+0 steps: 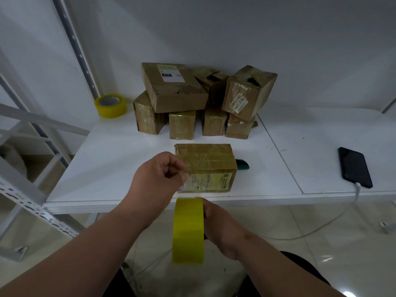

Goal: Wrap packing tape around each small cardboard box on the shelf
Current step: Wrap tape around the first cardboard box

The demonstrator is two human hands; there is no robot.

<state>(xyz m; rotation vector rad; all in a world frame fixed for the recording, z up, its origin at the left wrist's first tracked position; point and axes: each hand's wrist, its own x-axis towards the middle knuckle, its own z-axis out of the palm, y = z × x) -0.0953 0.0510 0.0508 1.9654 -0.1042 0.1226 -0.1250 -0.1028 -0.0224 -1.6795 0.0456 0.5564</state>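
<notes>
While your right hand (222,228) grips the yellow tape roll (188,230) edge-on just below the shelf (111,168) lip, your left hand (158,174) pinches the clear tape end against the near left corner of the small box (209,166). That box sits alone up front; the other boxes (192,101) are piled behind it, with a spare roll (111,105) back left and a phone (354,167) off to the right.

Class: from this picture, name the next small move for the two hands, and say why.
Probably press the tape end onto the near box. The left hand pinches the free end by the box's front face, and the right hand holds the yellow roll just below the shelf edge.
</notes>
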